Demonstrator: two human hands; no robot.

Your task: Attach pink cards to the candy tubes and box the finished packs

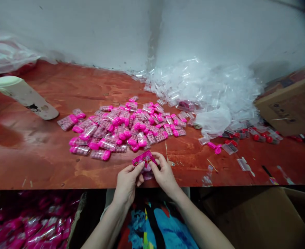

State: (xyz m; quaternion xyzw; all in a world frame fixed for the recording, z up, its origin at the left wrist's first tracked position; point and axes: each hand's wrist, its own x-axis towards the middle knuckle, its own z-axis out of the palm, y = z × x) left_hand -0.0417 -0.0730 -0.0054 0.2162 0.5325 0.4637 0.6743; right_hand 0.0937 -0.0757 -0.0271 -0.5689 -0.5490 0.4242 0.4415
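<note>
At the table's front edge, my left hand (127, 180) and my right hand (166, 174) both pinch a small pink printed packet (142, 157). Both thumbs lie across its front and the fingers go behind it. Clear plastic shows at its lower end, but the fingers hide part of it, so I cannot tell what is inside. Just beyond my hands spreads a pile of small clear candy boxes (125, 129) with bright pink caps and round pink candies inside.
A white tumbler (29, 98) lies tilted at the left. Back right are heaped clear plastic boxes (199, 86) beside a cardboard box (289, 103). Red-capped boxes (263, 138) and loose pink caps (216, 148) lie in front. Pink packets (40, 221) fill a container below left; an open carton (261, 218) stands below right.
</note>
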